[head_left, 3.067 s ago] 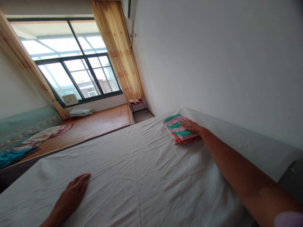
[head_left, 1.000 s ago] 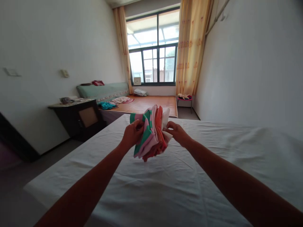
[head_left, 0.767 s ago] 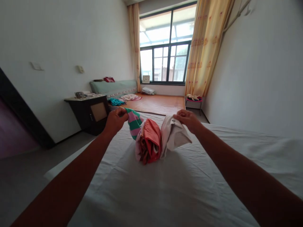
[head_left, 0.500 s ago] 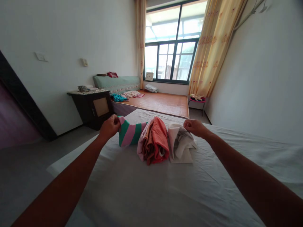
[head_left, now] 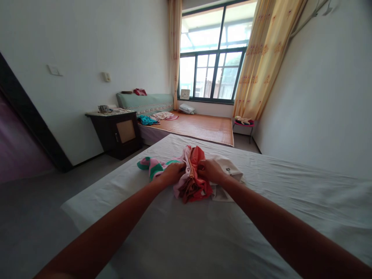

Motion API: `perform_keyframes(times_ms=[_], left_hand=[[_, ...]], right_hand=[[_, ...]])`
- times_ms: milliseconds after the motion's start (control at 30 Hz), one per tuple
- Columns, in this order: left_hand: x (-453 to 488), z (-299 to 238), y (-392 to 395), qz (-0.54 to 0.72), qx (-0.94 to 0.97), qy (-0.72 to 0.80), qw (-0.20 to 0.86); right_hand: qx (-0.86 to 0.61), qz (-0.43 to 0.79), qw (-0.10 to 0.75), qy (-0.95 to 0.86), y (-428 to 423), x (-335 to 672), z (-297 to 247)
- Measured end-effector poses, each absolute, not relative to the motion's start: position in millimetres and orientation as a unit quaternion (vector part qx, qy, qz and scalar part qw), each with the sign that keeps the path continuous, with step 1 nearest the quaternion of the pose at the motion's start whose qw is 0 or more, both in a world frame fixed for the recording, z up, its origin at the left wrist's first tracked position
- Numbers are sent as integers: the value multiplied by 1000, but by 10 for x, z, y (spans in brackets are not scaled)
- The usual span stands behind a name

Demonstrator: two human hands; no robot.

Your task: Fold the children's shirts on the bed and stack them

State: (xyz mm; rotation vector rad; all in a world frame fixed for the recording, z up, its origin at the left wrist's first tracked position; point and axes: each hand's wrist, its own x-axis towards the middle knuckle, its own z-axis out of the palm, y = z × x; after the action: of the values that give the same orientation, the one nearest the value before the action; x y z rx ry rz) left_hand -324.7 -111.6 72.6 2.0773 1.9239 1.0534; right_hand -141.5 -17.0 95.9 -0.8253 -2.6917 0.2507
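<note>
A small pile of clothes lies on the white bed sheet [head_left: 261, 217] in front of me. A green-and-pink striped garment [head_left: 151, 166] lies loose at the left of the pile. In the middle is a bunched orange-red and pink garment [head_left: 194, 182]. A white garment [head_left: 229, 170] lies at the right. My left hand [head_left: 171, 173] is closed on the left side of the orange-red and pink bunch. My right hand [head_left: 209, 170] is closed on its right side, over the edge of the white garment.
A dark bedside cabinet [head_left: 116, 131] stands left of the bed, with grey floor [head_left: 35, 209] around it. Beyond is a low platform with a bamboo mat [head_left: 197, 130], a green cushion [head_left: 145, 102], scattered cloths and a pink stool [head_left: 244, 124]. White wall runs along the right.
My hands had spread the stack apart, left on the striped piece and right on the white one. Both let go and came together on the orange-red and pink bunch in the middle.
</note>
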Motion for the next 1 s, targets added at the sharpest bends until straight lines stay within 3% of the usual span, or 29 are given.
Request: perform_keyframes(times_ms=[200,433,500,633,733,800,867,933,1000], left_hand=[[-3246,1111,-1062,353,701,619,21],[-3729,2174,-1163,612,543,571,-66],[-3826,2192,-1231,600,542,587,-45],[-3986,1997,-1352,500,592,631,-38],[-4088,1912,-1436,569,521,621,-140],[-4084,1857,-1472,555,538,623,-119],[-3981,1743,-1474,456,623,635,-35],[-3779,1561,-1440,336,689,641,39],[-3516,1349,-1381,255,726,637,54]], right_hand=[[-300,116,230,-918,-15,-1319,1259],[-299,221,505,-779,359,-1070,2057],[-294,192,521,-778,441,-967,2089],[-304,152,447,-828,567,-810,2051],[-297,197,584,-729,612,-759,2137],[-285,200,635,-690,598,-761,2184],[-284,179,577,-745,546,-794,2143],[-282,166,466,-822,470,-844,2012],[-279,210,396,-849,395,-888,1849]])
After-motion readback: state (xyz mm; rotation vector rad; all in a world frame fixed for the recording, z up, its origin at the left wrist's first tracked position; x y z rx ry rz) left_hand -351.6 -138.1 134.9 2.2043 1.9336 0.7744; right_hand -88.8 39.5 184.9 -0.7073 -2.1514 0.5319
